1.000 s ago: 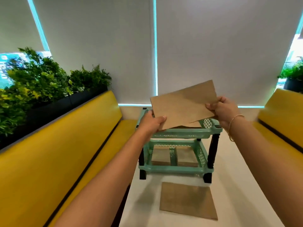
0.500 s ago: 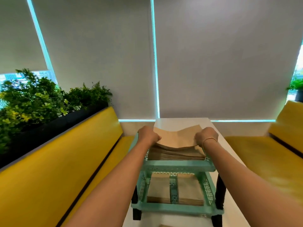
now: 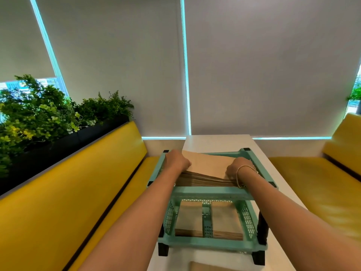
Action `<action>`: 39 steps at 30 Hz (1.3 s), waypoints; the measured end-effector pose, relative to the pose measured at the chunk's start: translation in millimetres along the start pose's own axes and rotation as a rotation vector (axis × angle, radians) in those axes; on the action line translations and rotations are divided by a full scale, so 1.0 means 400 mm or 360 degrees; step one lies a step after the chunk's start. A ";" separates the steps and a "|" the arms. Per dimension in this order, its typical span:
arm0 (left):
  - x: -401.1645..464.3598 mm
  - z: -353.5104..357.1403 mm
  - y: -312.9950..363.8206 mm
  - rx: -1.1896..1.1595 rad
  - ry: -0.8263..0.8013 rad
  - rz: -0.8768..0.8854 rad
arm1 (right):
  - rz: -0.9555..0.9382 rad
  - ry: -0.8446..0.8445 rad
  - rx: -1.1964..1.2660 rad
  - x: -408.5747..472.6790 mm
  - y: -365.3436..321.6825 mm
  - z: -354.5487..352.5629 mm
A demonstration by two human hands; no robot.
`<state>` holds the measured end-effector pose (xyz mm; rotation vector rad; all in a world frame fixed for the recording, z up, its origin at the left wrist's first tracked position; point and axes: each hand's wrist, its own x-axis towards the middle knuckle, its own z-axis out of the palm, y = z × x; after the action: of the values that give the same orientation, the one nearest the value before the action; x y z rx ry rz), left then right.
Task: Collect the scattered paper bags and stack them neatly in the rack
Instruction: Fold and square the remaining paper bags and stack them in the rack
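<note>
A teal two-tier rack [image 3: 211, 193] stands on the white table [image 3: 214, 141]. Its top tier holds a stack of brown paper bags [image 3: 205, 181]. On top of that stack lies one more paper bag [image 3: 209, 163], its far left corner still slightly raised. My left hand [image 3: 176, 162] grips this bag at its left edge, and my right hand [image 3: 239, 169], with a bracelet on the wrist, grips its right edge. The lower tier holds a second stack of bags [image 3: 192, 216]. Another loose bag [image 3: 213, 266] lies on the table in front of the rack, cut off by the frame's bottom edge.
Yellow benches run along both sides of the table, one on the left [image 3: 88, 182] and one on the right [image 3: 312, 182]. A black planter with green plants [image 3: 48, 118] sits behind the left bench. Grey window blinds close off the far wall.
Both hands have brought the paper bag from the air above the rack down onto the top tier's stack. The view has shifted closer, so the loose bag on the table is nearly out of frame.
</note>
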<state>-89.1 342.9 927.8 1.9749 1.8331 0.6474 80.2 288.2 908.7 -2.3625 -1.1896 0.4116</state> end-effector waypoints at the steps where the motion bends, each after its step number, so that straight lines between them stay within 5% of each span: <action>1: 0.000 -0.001 0.001 0.0003 0.0003 -0.0004 | -0.0010 -0.0023 -0.0032 -0.001 0.001 -0.001; 20: -0.054 -0.026 -0.013 -0.0047 0.0158 0.0090 | -0.0113 0.0060 0.0095 -0.054 -0.003 -0.020; 27: -0.234 -0.031 -0.027 -0.0796 0.0464 0.0502 | -0.0546 0.0350 0.0544 -0.270 0.061 -0.043; 32: -0.404 0.102 -0.124 -0.0881 0.0105 0.0484 | -0.0347 0.0053 0.0386 -0.387 0.245 0.107; 35: -0.441 0.240 -0.218 -0.0502 -0.0319 0.0178 | 0.0055 -0.0329 0.0031 -0.386 0.360 0.227; 39: -0.471 0.361 -0.325 -0.0059 -0.0581 -0.0309 | 0.0424 -0.0454 -0.0062 -0.389 0.438 0.331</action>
<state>-124.8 172.4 720.5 1.7260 1.7397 0.2398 47.5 106.2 713.2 -2.5675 -1.0068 0.8453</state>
